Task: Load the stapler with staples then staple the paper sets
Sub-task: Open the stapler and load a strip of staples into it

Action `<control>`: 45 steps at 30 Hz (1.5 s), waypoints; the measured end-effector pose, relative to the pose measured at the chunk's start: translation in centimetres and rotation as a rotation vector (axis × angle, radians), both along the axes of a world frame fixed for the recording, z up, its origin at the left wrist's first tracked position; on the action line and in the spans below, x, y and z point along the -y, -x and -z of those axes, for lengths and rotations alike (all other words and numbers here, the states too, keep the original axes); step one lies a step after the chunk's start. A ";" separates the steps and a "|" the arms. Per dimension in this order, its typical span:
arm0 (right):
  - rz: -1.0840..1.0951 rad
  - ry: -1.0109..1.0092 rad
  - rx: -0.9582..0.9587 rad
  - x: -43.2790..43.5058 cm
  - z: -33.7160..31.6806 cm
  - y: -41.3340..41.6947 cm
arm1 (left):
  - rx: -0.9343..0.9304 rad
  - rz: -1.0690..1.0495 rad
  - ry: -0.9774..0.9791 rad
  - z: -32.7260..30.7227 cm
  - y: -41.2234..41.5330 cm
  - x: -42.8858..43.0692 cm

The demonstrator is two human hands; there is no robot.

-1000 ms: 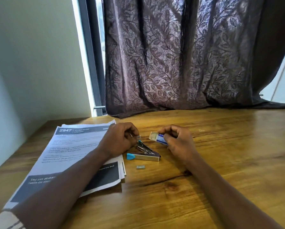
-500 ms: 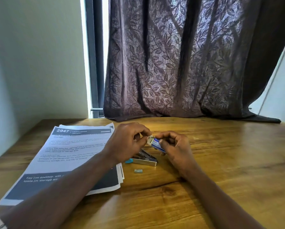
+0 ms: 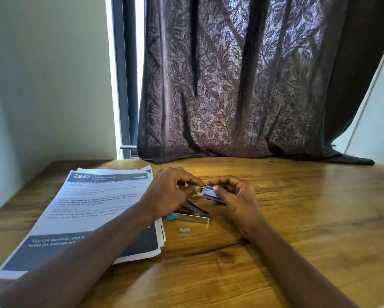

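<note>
The paper sets (image 3: pixel 93 203) lie stacked at the left of the table (image 3: pixel 297 218), not yet stapled. Just right of them the left hand (image 3: pixel 168 192) pinches thumb and forefinger on the white end of the staple box (image 3: pixel 211 193), which is held above the table between both hands. The box's long axis runs left to right, its white end towards the left hand, so drawing a strip out probably means pulling leftward. The right hand (image 3: pixel 235 196) curls its fingers round the blue sleeve. Below them the stapler (image 3: pixel 193 215) lies open, its blue end towards the papers and nearer the left hand, with a loose staple strip (image 3: pixel 184 230) just in front of it
</note>
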State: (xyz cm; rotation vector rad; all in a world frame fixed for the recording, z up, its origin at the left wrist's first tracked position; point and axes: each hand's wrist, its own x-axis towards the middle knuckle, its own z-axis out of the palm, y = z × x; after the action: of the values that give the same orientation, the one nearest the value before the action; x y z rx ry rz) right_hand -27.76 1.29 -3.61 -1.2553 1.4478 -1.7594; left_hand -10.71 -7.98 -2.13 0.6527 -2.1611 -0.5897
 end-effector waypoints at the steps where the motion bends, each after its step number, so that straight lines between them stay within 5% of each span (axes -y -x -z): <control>1: 0.001 0.001 0.031 0.0 0.0 0.1 | 0.002 0.005 -0.013 -0.1 0.0 -0.1; 13: -0.033 0.004 0.189 0.1 0.0 0.4 | -0.057 -0.033 -0.019 0.3 0.6 -1.0; 22: -0.011 -0.007 0.086 0.0 0.1 0.3 | -0.300 0.074 -0.485 0.4 1.2 -0.9; 39: 0.001 0.079 -0.120 -0.1 0.3 0.1 | -0.279 0.123 -0.570 0.7 0.8 -1.1; 45: -0.042 0.087 -0.035 -0.5 -0.1 0.1 | -0.109 0.191 -0.357 0.3 0.8 -1.6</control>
State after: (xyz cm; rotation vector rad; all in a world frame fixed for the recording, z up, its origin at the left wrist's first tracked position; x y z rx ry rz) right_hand -27.83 1.82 -3.55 -1.3574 1.3669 -1.7979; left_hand -11.55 -6.35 -2.47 0.5867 -2.0459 -1.1050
